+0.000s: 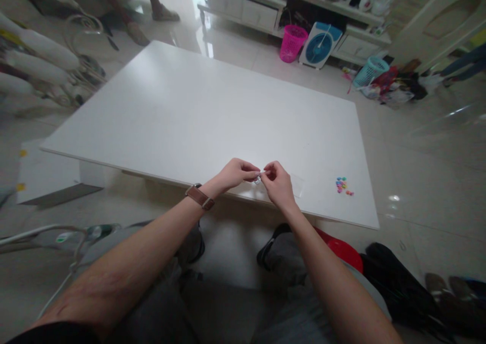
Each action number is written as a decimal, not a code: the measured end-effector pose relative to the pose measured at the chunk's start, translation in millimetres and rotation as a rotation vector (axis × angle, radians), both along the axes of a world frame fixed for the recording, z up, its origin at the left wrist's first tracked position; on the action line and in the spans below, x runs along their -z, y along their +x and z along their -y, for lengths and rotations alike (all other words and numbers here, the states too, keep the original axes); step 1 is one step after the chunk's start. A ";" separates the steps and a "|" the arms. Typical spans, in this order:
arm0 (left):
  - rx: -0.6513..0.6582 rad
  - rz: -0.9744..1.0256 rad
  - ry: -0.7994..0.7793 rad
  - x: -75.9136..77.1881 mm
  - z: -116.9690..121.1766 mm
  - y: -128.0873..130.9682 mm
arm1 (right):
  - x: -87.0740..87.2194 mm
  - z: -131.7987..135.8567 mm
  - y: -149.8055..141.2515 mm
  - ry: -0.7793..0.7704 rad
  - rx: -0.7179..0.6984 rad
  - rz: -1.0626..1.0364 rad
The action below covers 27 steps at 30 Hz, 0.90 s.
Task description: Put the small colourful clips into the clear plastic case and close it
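My left hand [236, 173] and my right hand [278, 183] meet over the near edge of the white table [212, 106]. Both are closed in a pinch on a tiny pale object [258, 179] between the fingertips; it is too small to name. A brown watch strap [199, 196] sits on my left wrist. A clear flat plastic bag [298, 186] lies on the table just right of my right hand. Farther right, a small heap of coloured beads [342, 185] rests on the table near its front right corner.
A pink basket [292, 42], a blue-and-white fan [319, 45] and a teal basket [370, 70] stand on the floor beyond the table by white shelving. Another person's feet [152, 20] show at the far left. A red stool [341, 250] is under my right arm.
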State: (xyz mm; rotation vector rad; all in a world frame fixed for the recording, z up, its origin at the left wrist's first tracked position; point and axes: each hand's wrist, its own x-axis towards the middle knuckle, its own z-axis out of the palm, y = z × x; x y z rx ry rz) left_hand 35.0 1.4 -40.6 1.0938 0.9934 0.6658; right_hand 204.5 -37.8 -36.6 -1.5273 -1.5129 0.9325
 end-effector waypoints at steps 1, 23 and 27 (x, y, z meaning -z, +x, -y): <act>-0.001 -0.024 0.007 -0.8 -0.1 -0.5 | -0.3 0.0 0.0 -0.002 -0.010 -0.010; -0.129 -0.124 0.097 -22.9 -12.2 -23.6 | 18.6 -14.0 -4.7 0.008 -0.271 0.960; -0.143 -0.116 0.088 -23.9 -13.0 -26.2 | 21.4 -18.0 -5.1 0.013 -0.273 0.948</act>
